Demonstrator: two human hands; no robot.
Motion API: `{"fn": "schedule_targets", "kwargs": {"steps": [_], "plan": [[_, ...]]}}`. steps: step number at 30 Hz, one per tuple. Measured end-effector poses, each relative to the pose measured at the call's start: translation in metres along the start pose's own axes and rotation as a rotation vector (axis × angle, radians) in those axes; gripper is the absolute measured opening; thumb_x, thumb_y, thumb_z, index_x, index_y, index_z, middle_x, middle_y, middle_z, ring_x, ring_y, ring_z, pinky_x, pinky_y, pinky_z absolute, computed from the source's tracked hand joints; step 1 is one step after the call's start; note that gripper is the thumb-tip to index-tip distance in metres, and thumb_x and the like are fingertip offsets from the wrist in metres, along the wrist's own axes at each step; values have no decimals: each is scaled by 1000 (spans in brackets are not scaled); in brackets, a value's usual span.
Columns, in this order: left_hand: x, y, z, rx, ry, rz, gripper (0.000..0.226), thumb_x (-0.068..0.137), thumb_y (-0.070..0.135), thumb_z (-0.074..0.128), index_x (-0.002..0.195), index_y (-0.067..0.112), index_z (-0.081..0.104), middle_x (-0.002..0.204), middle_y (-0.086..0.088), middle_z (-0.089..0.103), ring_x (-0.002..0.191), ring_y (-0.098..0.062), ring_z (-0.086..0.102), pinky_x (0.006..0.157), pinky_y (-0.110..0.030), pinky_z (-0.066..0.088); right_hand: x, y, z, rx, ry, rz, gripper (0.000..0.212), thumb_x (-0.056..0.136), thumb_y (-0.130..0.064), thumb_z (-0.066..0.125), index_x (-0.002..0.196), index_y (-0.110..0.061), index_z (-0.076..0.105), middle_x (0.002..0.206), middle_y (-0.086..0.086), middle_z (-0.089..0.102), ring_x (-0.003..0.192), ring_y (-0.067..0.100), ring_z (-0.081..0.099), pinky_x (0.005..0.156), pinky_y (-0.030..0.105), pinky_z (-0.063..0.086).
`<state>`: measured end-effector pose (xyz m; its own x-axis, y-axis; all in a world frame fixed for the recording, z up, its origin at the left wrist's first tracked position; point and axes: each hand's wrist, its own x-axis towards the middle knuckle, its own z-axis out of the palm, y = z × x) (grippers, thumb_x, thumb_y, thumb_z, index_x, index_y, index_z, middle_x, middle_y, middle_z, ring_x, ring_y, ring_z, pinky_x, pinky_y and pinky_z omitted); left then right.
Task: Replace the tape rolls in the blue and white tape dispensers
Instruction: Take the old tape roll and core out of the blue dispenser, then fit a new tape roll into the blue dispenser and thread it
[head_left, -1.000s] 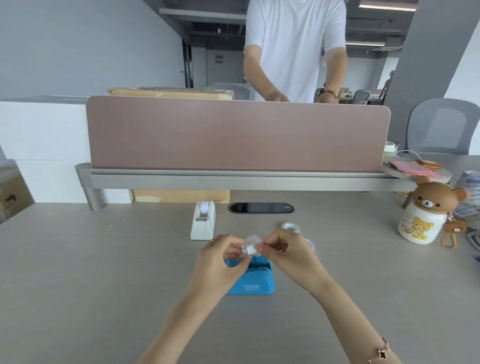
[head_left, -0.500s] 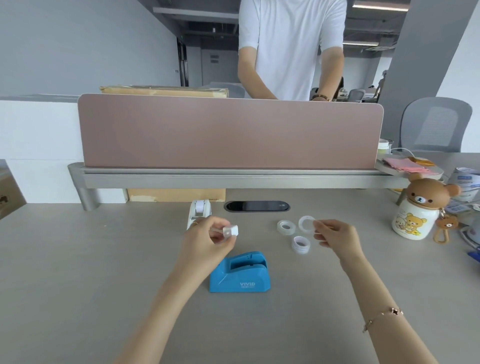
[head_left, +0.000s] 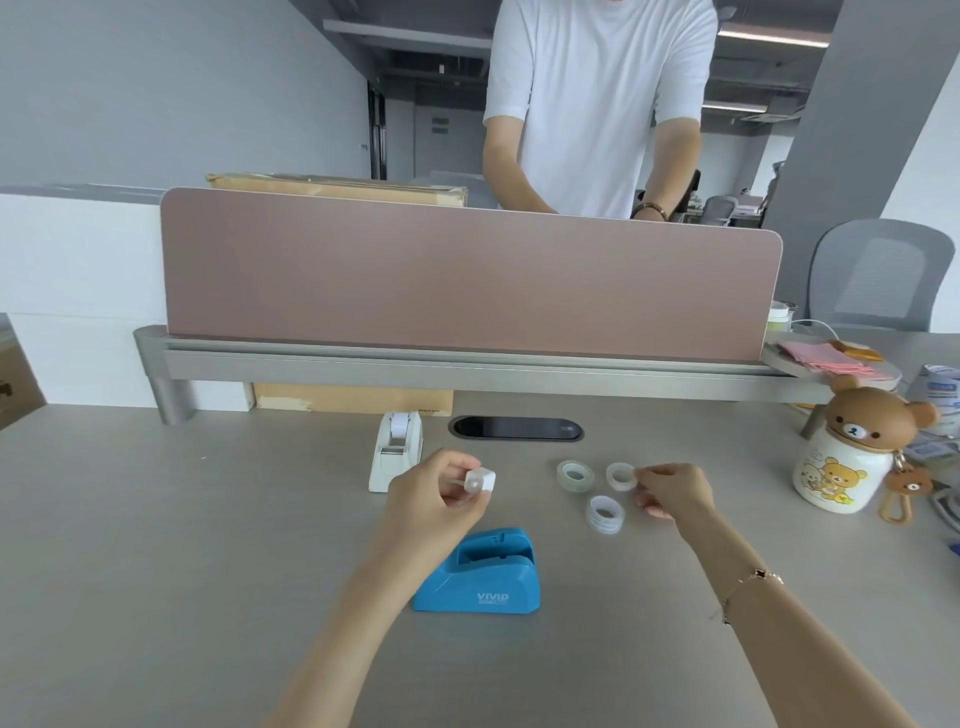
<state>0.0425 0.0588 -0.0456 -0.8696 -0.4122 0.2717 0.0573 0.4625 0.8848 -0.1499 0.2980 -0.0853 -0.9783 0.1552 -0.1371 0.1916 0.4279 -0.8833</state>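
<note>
Broadly, the grey counter (head_left: 156, 519) carries everything, with a pink divider panel (head_left: 467, 280) at its far edge. Near the middle sits the blue tape dispenser (head_left: 480, 574), its roll slot empty and "VIVID" printed in white on its side. Farther back stands the white tape dispenser (head_left: 396, 449), a roll inside it. The left hand (head_left: 434, 499) hovers between the two dispensers, fingers curled closed around a small white spindle (head_left: 479, 480). The right hand (head_left: 675, 491) is pinched narrowly on the rim of an empty tape core (head_left: 621, 476) at the counter. Just beside it lie a clear tape roll (head_left: 575, 474) and a white tape roll (head_left: 604, 513).
</note>
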Motion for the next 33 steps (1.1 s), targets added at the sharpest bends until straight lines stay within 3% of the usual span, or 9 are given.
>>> {"fn": "schedule_targets", "kwargs": {"steps": [4, 7, 12, 15, 19, 21, 24, 27, 33], "plan": [[-2, 3, 4, 12, -48, 0, 12, 78, 16, 71, 89, 20, 67, 84, 8, 72, 77, 3, 64, 65, 0, 46, -5, -2, -2, -151, 52, -46, 18, 86, -10, 58, 79, -2, 72, 63, 15, 67, 73, 34, 67, 65, 34, 54], [-3, 2, 4, 12, -52, 1, 12, 78, 15, 71, 89, 19, 67, 84, 8, 72, 78, 3, 63, 63, 1, 44, -12, -6, 3, -271, 97, -227, 21, 87, -14, 59, 102, -3, 70, 99, 17, 71, 97, 33, 64, 72, 29, 43], [-1, 2, 1, -15, -42, 3, 21, 78, 16, 72, 97, 23, 65, 88, 10, 71, 80, 8, 62, 64, 4, 42, -22, -21, 26, -497, -117, -439, 43, 85, -35, 66, 123, -17, 60, 125, 2, 64, 122, 25, 51, 100, 34, 38], [0, 1, -1, -9, -31, 6, 24, 78, 18, 72, 99, 27, 64, 87, 13, 71, 80, 9, 62, 66, 4, 43, -23, -26, 42, -717, -195, -420, 51, 86, -44, 60, 132, -23, 52, 133, 5, 58, 133, 26, 37, 106, 35, 27], [3, -1, -4, -23, -38, -1, 17, 78, 19, 73, 93, 26, 68, 84, 15, 72, 81, 11, 64, 67, -4, 48, -26, -31, 53, -769, -150, -392, 50, 87, -41, 59, 131, -18, 51, 127, 8, 62, 129, 28, 40, 102, 34, 28], [3, -1, -4, -24, -41, -4, 17, 78, 21, 73, 93, 27, 69, 87, 15, 72, 79, 12, 65, 69, -6, 50, -32, -35, 56, -729, -79, -426, 50, 86, -40, 60, 130, -17, 52, 122, 7, 64, 125, 27, 42, 99, 33, 30], [3, 0, -1, 4, -29, 32, 18, 78, 19, 74, 93, 27, 69, 97, 12, 68, 78, 8, 67, 66, 0, 46, -47, -42, 55, -419, -35, -391, 49, 84, -39, 63, 128, -19, 54, 121, 4, 65, 120, 25, 48, 101, 35, 37], [3, 1, 2, 37, -8, 35, 18, 78, 19, 73, 93, 27, 70, 94, 7, 70, 80, 1, 68, 65, 1, 44, -68, -45, 48, -127, -129, -347, 48, 82, -37, 67, 125, -19, 57, 118, 2, 66, 102, 18, 58, 97, 34, 45], [-1, 6, 0, 14, -28, 39, 20, 79, 15, 73, 95, 26, 70, 85, 13, 71, 84, 12, 61, 65, 3, 43, -122, -47, 35, 182, -389, -283, 37, 87, -38, 63, 119, -20, 59, 108, -2, 67, 92, 10, 61, 78, 21, 45]]}}
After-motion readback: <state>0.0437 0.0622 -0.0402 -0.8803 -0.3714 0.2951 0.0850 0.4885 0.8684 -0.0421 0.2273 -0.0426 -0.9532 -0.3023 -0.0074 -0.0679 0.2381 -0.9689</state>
